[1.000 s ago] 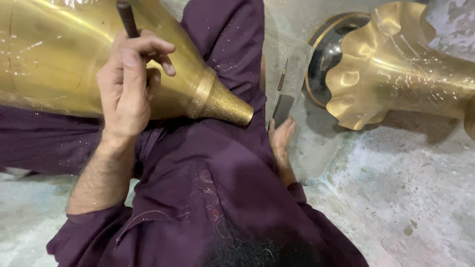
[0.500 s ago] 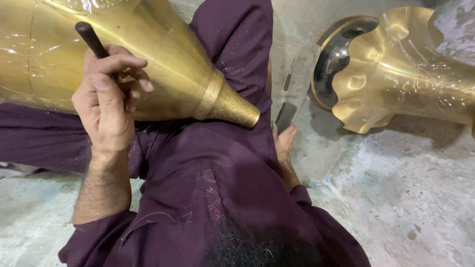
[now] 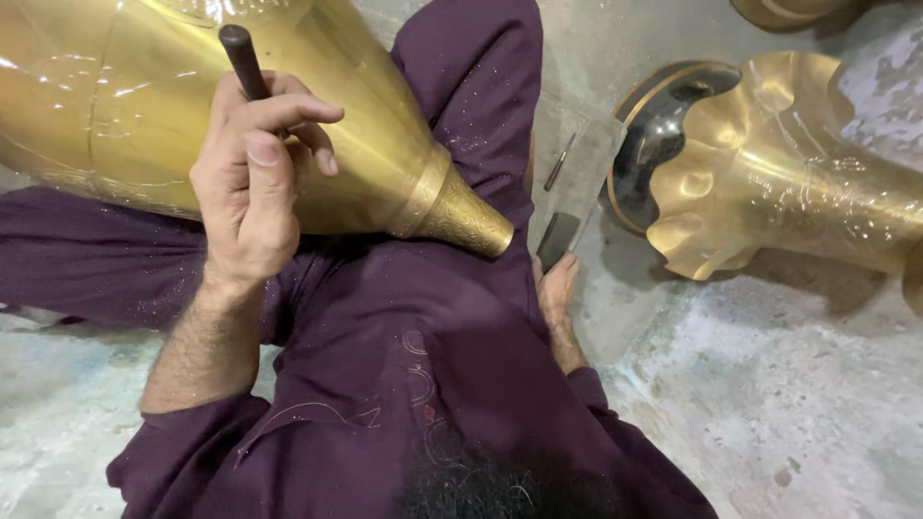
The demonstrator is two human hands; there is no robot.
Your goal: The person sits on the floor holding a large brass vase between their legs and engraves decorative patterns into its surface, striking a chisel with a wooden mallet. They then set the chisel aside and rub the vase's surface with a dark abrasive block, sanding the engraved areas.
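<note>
My left hand (image 3: pixel 252 183) is closed around a dark metal punch (image 3: pixel 242 60), whose upper end sticks out above my fingers. The hand rests against a large engraved brass vase (image 3: pixel 385 144) lying across my lap, its narrow patterned neck (image 3: pixel 466 219) pointing right. My right hand (image 3: pixel 556 293) lies low beside my knee with its fingers stretched out. The fingertips reach a small dark block (image 3: pixel 556 238) on the floor, and I cannot tell whether they touch it. A thin metal tool (image 3: pixel 559 161) lies just beyond the block.
A second brass vessel (image 3: pixel 769 183) with a wavy flared rim lies on its side at the right, its dark mouth facing me. Part of another brass piece (image 3: pixel 788 10) shows at the top edge. The grey concrete floor (image 3: pixel 788 404) surrounds my purple-clad legs.
My left hand with the punch slid left along the vase, then came back to the right and now holds the punch more upright. My right hand stayed by the dark block.
</note>
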